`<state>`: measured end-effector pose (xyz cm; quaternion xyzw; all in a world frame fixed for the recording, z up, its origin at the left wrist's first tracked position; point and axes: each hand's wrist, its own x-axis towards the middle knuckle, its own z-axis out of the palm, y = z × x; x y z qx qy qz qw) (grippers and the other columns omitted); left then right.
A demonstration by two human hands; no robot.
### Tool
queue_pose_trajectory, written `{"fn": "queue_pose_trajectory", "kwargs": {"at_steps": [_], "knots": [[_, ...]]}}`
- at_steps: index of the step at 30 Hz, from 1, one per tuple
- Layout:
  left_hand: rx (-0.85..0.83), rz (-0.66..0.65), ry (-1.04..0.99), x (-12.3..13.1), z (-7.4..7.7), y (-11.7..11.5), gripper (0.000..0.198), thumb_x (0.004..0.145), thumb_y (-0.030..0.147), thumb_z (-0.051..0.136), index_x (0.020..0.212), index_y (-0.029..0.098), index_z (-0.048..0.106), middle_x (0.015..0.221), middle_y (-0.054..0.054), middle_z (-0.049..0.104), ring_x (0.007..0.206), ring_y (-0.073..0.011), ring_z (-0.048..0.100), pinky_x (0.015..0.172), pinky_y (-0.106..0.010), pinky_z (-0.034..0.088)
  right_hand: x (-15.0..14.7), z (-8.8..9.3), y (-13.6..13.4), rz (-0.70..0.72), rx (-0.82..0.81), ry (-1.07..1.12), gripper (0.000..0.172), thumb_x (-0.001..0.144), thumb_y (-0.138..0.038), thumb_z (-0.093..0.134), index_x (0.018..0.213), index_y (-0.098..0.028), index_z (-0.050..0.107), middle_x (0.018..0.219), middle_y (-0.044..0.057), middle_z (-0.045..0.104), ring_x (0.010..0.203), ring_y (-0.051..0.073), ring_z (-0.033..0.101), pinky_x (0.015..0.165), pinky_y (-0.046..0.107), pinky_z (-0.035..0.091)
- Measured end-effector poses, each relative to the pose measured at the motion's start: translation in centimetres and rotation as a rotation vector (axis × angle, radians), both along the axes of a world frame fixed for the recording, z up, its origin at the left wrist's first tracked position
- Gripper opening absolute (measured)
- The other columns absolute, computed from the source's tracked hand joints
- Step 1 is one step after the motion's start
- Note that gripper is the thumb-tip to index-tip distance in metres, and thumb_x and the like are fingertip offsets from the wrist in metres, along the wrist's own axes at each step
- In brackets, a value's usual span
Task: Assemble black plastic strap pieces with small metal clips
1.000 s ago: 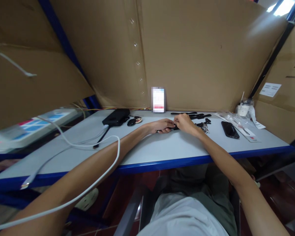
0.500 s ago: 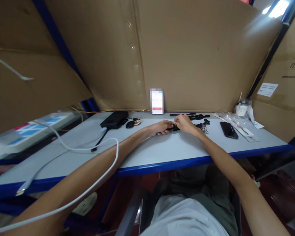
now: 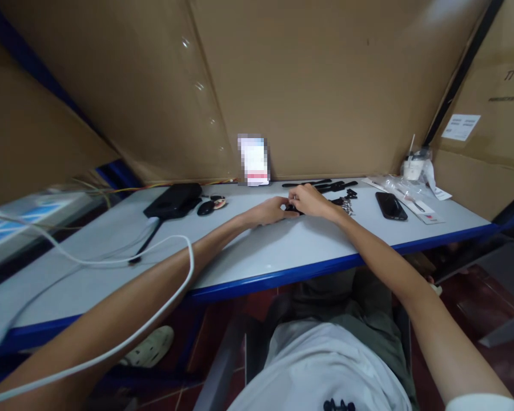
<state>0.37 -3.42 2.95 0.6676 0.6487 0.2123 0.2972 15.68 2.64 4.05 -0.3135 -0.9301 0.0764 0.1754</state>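
Near the middle of the white table (image 3: 257,251), my left hand (image 3: 273,211) and my right hand (image 3: 306,200) meet over a small black part (image 3: 292,210). My left hand's fingers are closed on the part from the left. My right hand bends over it from the right with its fingers pinched together at the part; what the fingertips hold is too small to name. Long black strips (image 3: 342,186) lie behind my right hand. Small metal pieces (image 3: 348,206) are piled beside its wrist, with small black pieces next to them.
An upright lit phone (image 3: 256,162) leans at the cardboard wall. A black case (image 3: 175,201) and black oval object (image 3: 205,208) lie left. At right are a dark phone (image 3: 391,206), plastic bags and a cup (image 3: 413,168). A white cable (image 3: 192,257) crosses my left arm.
The view has shifted, so the table items appear farther left and higher. My left hand's fingers have changed their hold slightly around the black part; both hands remain together.
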Motion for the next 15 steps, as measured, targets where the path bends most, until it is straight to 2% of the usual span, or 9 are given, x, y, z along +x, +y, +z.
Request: {"fn": "queue_pose_trajectory", "kwargs": {"at_steps": [4, 7, 12, 15], "knots": [[-0.005, 0.02, 0.019, 0.0, 0.3, -0.4, 0.04, 0.075, 0.037, 0.076, 0.107, 0.015, 0.067, 0.046, 0.009, 0.037, 0.039, -0.0086, 0.032, 0.043, -0.024, 0.018, -0.1, 0.0, -0.1, 0.02, 0.001, 0.022, 0.025, 0.093, -0.009, 0.053, 0.102, -0.013, 0.076, 0.103, 0.013, 0.074, 0.092, 0.02, 0.065, 0.078, 0.027, 0.042], [-0.021, 0.024, -0.048, 0.2, 0.8, -1.0, 0.034, 0.078, 0.036, 0.073, 0.103, 0.014, 0.066, 0.049, 0.008, 0.039, 0.041, -0.0076, 0.032, 0.043, -0.022, 0.019, -0.5, -0.2, 0.1, 0.041, -0.001, 0.034, 0.021, 0.092, -0.01, 0.055, 0.097, -0.012, 0.076, 0.096, 0.012, 0.074, 0.089, 0.02, 0.065, 0.08, 0.028, 0.044], [-0.139, 0.044, -0.148, -0.4, 1.0, -1.0, 0.03, 0.082, 0.039, 0.07, 0.102, 0.018, 0.06, 0.055, 0.009, 0.036, 0.04, -0.005, 0.025, 0.04, -0.019, 0.015, -1.3, -0.5, 0.6, 0.068, -0.041, 0.088, 0.02, 0.091, -0.012, 0.056, 0.089, -0.013, 0.075, 0.083, 0.006, 0.072, 0.08, 0.017, 0.064, 0.073, 0.026, 0.044], [-0.199, -0.002, -0.242, -1.3, 0.8, -0.7, 0.026, 0.083, 0.038, 0.068, 0.098, 0.019, 0.057, 0.056, 0.009, 0.033, 0.04, -0.0039, 0.022, 0.039, -0.018, 0.012, -2.0, -0.8, 0.7, 0.011, -0.033, 0.101, 0.02, 0.09, -0.013, 0.055, 0.09, -0.014, 0.075, 0.087, 0.007, 0.072, 0.085, 0.019, 0.064, 0.076, 0.028, 0.045]]}}
